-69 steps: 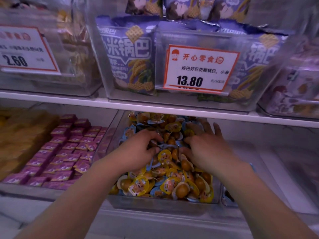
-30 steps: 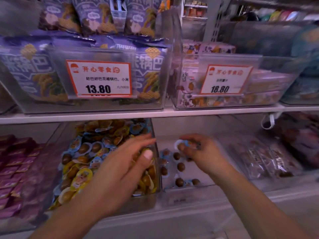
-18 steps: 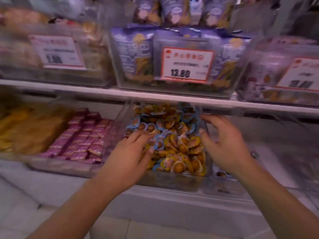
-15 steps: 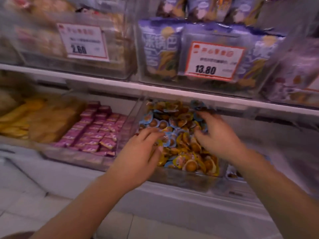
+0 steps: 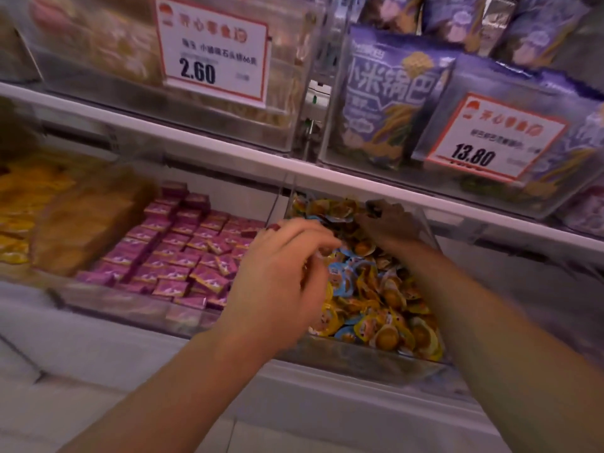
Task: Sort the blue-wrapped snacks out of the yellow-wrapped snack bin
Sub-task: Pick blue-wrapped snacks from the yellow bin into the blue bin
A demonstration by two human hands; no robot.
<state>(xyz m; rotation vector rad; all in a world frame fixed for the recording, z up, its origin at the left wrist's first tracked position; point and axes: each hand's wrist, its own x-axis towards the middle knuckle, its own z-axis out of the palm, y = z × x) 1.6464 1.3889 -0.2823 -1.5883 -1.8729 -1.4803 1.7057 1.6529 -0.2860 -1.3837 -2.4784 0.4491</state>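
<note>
Two bare hands reach into clear snack bin [image 5: 376, 361] on lower shelf, bin full of small round yellow-wrapped snacks [image 5: 389, 335] mixed with blue-wrapped snacks [image 5: 343, 276]; blue ones mostly mid-pile and toward the back left of bin. Left hand [image 5: 281, 282] over near-left part of bin, palm down, fingers [image 5: 322, 238] curled in with tips drawn together above the pile; motion blur, cannot tell whether anything is pinched. Right hand [image 5: 389, 223] deeper in, at back of bin under the shelf edge [image 5: 228, 155], in shadow, fingers bent down into the snacks; grip unclear, cannot tell if it holds one. Left of snack bin, a neighbouring clear bin with rows of pink packets [image 5: 183, 256]; further left, yellow/tan packs [image 5: 75, 220], blurred. Upper shelf: clear bin with price tag 2.60 [image 5: 212, 50], and to the right a bin of purple bags [image 5: 389, 93] with price tag 13.80 [image 5: 490, 142] on its front.
</note>
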